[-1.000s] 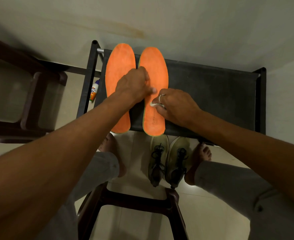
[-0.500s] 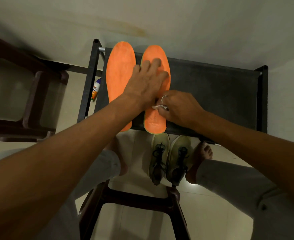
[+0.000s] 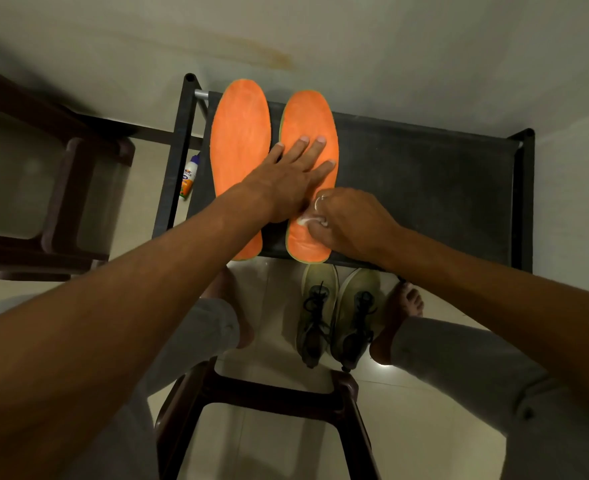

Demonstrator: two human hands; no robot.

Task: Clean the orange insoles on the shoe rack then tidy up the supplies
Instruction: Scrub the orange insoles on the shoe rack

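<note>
Two orange insoles lie side by side on the black shoe rack (image 3: 424, 181), the left insole (image 3: 239, 140) and the right insole (image 3: 307, 116). My left hand (image 3: 286, 178) presses flat on the right insole with straight, spread fingers. My right hand (image 3: 348, 223) pinches a small white wad (image 3: 305, 220) against the heel part of the same insole. Most of the wad is hidden under my fingers.
A small white and orange bottle (image 3: 188, 178) lies on the floor left of the rack. A pair of olive sneakers (image 3: 338, 313) stands between my bare feet. Dark wooden chairs stand at the left (image 3: 61, 202) and under me (image 3: 262, 400). The wall runs behind the rack.
My left hand went from curled over the insole to flat with fingers spread. My right hand with the white wad stayed near the heel, shifting slightly.
</note>
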